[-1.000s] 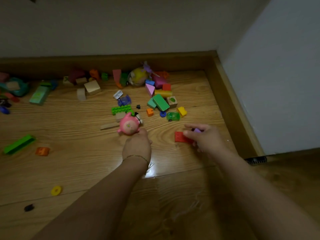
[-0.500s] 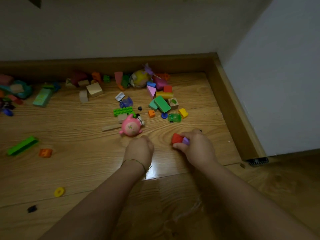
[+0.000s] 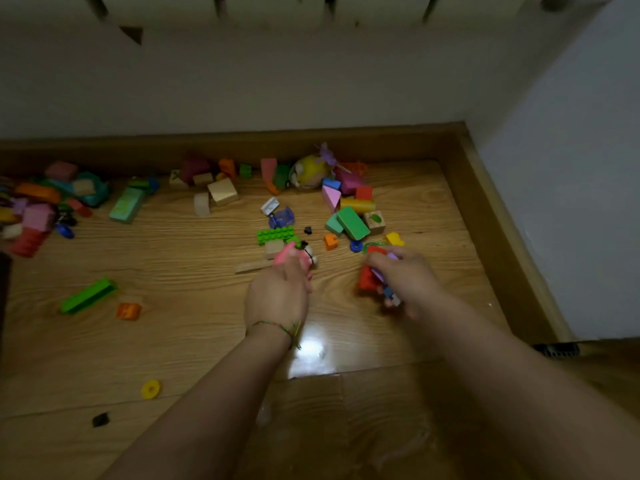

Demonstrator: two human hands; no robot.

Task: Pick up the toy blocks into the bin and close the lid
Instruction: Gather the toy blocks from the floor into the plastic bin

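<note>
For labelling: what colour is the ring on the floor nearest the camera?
The ring is yellow, seen best in the head view.

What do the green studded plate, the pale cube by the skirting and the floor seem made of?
Green studded plate: likely moulded plastic, bright uniform colour, rows of studs. Pale cube: probably unpainted wood, matt tan faces. Floor: wood or wood-look laminate, glossy, with grain lines and a glare patch.
</note>
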